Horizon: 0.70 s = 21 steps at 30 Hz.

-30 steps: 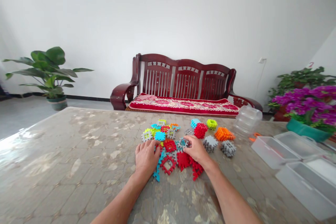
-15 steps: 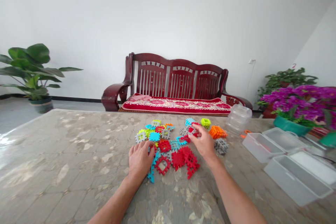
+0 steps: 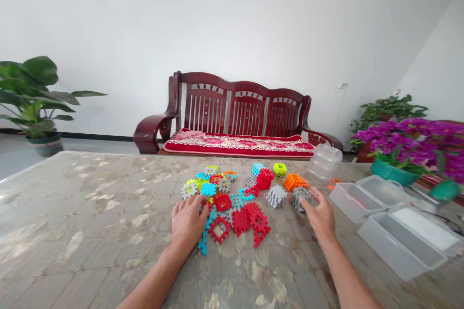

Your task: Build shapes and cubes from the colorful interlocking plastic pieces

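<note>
Interlocking plastic tiles with notched edges lie loose on the table. My left hand [image 3: 188,222] rests at their left side, fingers bent over and loosely apart, beside a bright blue tile [image 3: 208,189] and a long blue piece [image 3: 204,236]. Its fingertips are partly hidden. My right hand [image 3: 321,215] has thumb and fingers spread at the right edge of a dark grey tile stack [image 3: 299,199], seemingly touching it. Left of that stands a light grey stack [image 3: 277,196]; behind are an orange stack [image 3: 295,182] and a red stack [image 3: 265,179]. Red tiles [image 3: 241,221] lie between my hands.
Clear plastic boxes with open lids [image 3: 402,246] stand at the right, near a clear rounded container [image 3: 325,161]. Purple flowers in a green pot [image 3: 395,171] are behind them. A wooden bench [image 3: 235,101] stands beyond the patterned table [image 3: 90,231].
My right hand has moved right, from the middle stacks to the dark grey stack, uncovering the light grey and red stacks. My left hand stays by the blue pieces. The view has shifted slightly.
</note>
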### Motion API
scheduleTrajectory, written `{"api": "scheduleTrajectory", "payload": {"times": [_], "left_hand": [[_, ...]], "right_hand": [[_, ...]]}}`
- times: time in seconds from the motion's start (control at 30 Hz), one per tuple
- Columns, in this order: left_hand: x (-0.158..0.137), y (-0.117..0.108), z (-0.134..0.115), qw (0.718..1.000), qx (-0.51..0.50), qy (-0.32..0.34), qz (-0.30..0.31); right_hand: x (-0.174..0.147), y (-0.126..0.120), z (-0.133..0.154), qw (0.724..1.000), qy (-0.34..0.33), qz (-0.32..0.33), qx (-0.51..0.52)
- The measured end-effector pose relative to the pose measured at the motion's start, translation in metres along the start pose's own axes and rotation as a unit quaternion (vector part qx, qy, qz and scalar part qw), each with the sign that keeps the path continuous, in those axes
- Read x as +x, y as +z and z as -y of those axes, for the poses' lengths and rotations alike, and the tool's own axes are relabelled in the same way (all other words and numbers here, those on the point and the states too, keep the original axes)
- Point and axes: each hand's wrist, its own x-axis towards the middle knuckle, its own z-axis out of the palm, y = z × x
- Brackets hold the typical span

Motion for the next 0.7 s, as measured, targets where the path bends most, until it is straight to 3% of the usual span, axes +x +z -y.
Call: {"api": "scheduleTrajectory", "payload": {"times": [0.43,0.5,0.6,0.7], "left_hand": [[0.000,-0.003,-0.002,1.000,0.015,-0.001,0.008],[0.000,-0.002,-0.001,1.000,0.013,-0.002,0.007],[0.001,0.000,-0.001,1.000,0.011,-0.001,0.002],[0.001,0.001,0.000,1.000,0.009,-0.002,0.002]], "right_hand": [[-0.004,0.000,0.000,0.996,-0.024,-0.016,-0.079],[-0.005,-0.001,0.007,0.993,-0.055,-0.052,-0.088],[-0.010,-0.004,0.027,0.981,-0.155,-0.101,-0.055],[-0.020,0.001,0.057,0.962,-0.260,-0.079,-0.006]]}}
